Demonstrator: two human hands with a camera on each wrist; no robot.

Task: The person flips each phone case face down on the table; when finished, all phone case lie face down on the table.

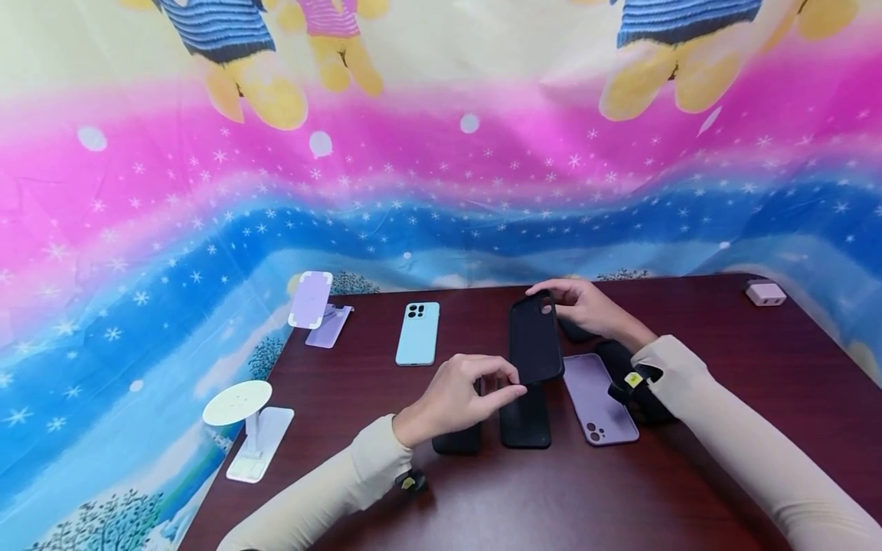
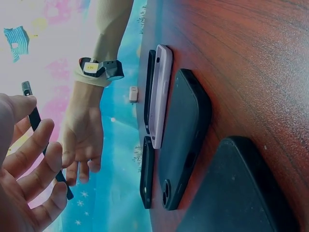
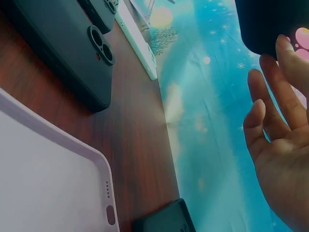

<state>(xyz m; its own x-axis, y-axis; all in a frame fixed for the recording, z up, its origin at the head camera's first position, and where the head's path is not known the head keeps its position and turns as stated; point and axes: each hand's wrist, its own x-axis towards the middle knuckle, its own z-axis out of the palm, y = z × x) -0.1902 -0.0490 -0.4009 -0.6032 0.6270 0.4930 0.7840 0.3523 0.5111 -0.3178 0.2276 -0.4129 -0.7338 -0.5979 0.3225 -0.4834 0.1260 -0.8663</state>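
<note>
Holding the near end of a black phone case [image 1: 535, 338] between thumb and fingertips, the left hand [image 1: 458, 398] hovered just above the dark wooden bench [image 1: 723, 451]; its grip was clenched on the case's lower edge. The right hand [image 1: 586, 306] grasped the far end of the same case, fingers curled over the top beside the camera cut-out, so the case hung between both hands, tilted and clear of the bench. From the left wrist view the case showed only as a thin dark edge [image 2: 36, 121] crossing the fingers [image 2: 34, 154].

Beneath the left hand lay a dark phone [image 1: 458, 440], partly hidden by the palm, and just beside it a second black case [image 1: 525, 421] flat on the bench. To the right of that lay a lilac phone [image 1: 599, 398] face down, its camera cluster toward the person. Another dark object [image 1: 630, 383] sat right of the lilac phone under the right wrist, mostly hidden by the wrist strap, so its kind could not be told.

Farther off, a light blue phone [image 1: 417, 333] lay face down near the middle of the bench, well apart from the hands. At the left edge stood a white stand [image 1: 244, 428] with a round top, and beyond it a lilac stand [image 1: 317, 306]. A small white charger [image 1: 765, 293] sat at the far right corner. A bright pink and blue cloth [image 1: 441, 176] hung behind.
</note>
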